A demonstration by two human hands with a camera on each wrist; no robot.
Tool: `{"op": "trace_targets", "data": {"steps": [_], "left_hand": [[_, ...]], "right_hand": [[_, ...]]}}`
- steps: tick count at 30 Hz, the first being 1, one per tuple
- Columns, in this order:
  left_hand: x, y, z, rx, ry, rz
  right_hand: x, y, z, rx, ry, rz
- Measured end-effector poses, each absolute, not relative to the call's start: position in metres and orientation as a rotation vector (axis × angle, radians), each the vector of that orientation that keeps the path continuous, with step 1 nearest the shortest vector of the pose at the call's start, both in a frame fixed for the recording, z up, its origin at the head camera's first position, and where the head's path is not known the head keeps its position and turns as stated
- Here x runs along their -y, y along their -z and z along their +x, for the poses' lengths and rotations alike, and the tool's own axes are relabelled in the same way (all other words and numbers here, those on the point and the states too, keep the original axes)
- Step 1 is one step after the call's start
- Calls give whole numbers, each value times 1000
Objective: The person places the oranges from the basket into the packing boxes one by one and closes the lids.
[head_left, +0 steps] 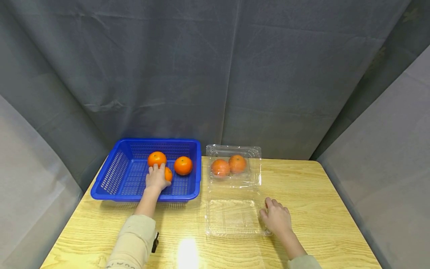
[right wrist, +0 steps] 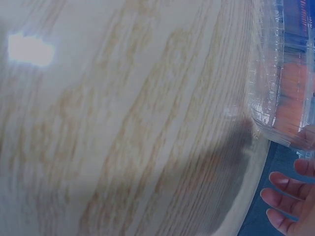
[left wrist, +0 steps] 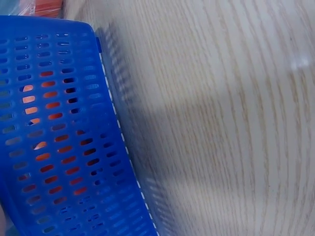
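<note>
My left hand point(head_left: 156, 180) reaches into a blue plastic basket point(head_left: 114, 197) and grips an orange point(head_left: 168, 174), partly hidden by the fingers. Behind the fingertips lies another orange point(head_left: 156, 158), and a further orange point(head_left: 183, 166) sits to the right. A clear plastic clamshell container point(head_left: 231, 216) lies unfolded beside the basket. Two oranges, one on the left point(head_left: 220, 167) and one on the right point(head_left: 237, 164), are in its back half. Next to the right edge of its front half is my right hand point(head_left: 278, 218), fingers loosely bent and holding nothing; whether it touches the plastic I cannot tell.
Everything stands on a light wood-grain table point(head_left: 302, 194). A dark grey curtain point(head_left: 268, 74) hangs behind its back edge, with paler cloth at both sides. In the left wrist view, the basket's slotted wall point(left wrist: 64, 132) covers most of the oranges.
</note>
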State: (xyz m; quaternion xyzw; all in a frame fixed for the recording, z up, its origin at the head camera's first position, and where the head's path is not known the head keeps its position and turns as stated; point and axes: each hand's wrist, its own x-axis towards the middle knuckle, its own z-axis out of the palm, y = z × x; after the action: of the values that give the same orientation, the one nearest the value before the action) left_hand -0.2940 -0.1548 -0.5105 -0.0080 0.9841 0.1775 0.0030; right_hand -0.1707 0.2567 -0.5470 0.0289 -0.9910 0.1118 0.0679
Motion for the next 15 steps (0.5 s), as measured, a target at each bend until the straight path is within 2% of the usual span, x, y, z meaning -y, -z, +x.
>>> {"op": "trace_targets", "data": {"steps": [15], "left_hand": [[144, 493, -294, -3199, -687, 40]], "right_hand": [[-257, 548, -171, 2987, -339, 89]]}}
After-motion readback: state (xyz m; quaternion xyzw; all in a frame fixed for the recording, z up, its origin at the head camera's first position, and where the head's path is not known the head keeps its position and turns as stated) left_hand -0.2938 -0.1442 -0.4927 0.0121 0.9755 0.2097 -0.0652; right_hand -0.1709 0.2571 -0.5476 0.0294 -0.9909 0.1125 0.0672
